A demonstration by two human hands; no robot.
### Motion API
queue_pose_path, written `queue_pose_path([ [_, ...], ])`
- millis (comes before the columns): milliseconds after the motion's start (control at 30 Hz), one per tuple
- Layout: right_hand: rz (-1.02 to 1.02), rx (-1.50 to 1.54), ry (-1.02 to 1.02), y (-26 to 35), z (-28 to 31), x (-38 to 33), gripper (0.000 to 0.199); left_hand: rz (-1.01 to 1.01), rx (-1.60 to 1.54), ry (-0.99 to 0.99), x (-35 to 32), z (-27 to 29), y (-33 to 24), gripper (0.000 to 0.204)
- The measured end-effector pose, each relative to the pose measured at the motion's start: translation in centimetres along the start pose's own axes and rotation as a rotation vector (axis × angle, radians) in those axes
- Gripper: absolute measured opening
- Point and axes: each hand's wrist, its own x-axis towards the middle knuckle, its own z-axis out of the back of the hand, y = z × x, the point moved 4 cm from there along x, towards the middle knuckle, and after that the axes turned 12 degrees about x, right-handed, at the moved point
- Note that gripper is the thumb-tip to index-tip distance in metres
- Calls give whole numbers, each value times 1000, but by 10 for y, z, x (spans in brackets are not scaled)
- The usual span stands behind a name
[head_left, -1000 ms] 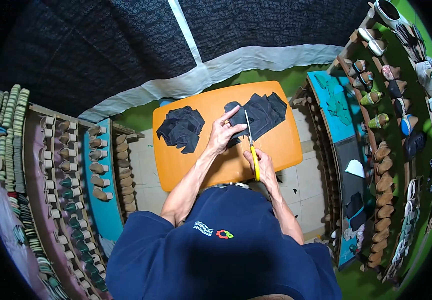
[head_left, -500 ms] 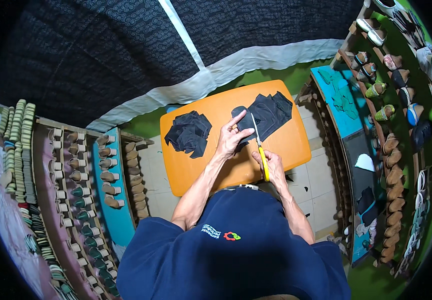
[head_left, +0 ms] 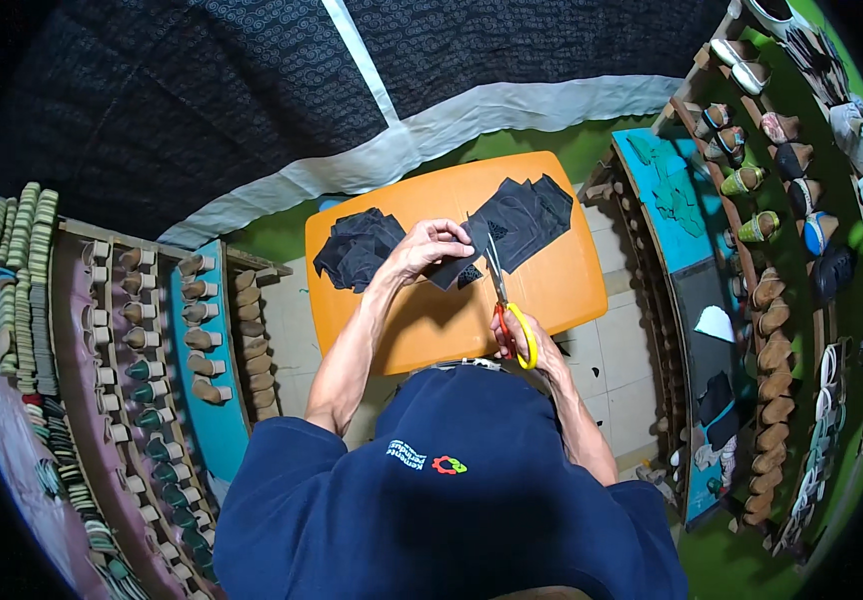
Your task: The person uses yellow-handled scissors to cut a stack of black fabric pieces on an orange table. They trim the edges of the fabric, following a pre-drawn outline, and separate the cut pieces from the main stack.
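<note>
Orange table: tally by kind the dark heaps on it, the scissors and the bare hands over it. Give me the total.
Heaps, the left dark heap and the right dark heap: 2
Scissors, one pair: 1
Bare hands, the left hand and the right hand: 2
Total: 5

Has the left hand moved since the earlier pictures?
Yes. Judged against the orange table, the left hand has moved left, toward the left pile of black cloth.

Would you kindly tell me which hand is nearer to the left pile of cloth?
Left. The left hand is just right of the pile; the right hand, holding the scissors, is farther right.
</note>
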Motion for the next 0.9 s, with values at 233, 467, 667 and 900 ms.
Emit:
queue_pose_path([
  [233, -33, -121, -11, -1, 1, 3, 50, -11, 94, 120, -5, -10, -11, 20],
  [467, -8, -242, -38, 12, 0, -1, 52, -19, 112, 127, 0, -11, -6, 19],
  [667, -71, -246, -102, 21, 0, -5, 50, 48, 182, 123, 4, -7, -4, 20],
  [900, -58, -121, -120, 21, 1, -5, 49, 5, 112, 128, 6, -9, -3, 21],
])
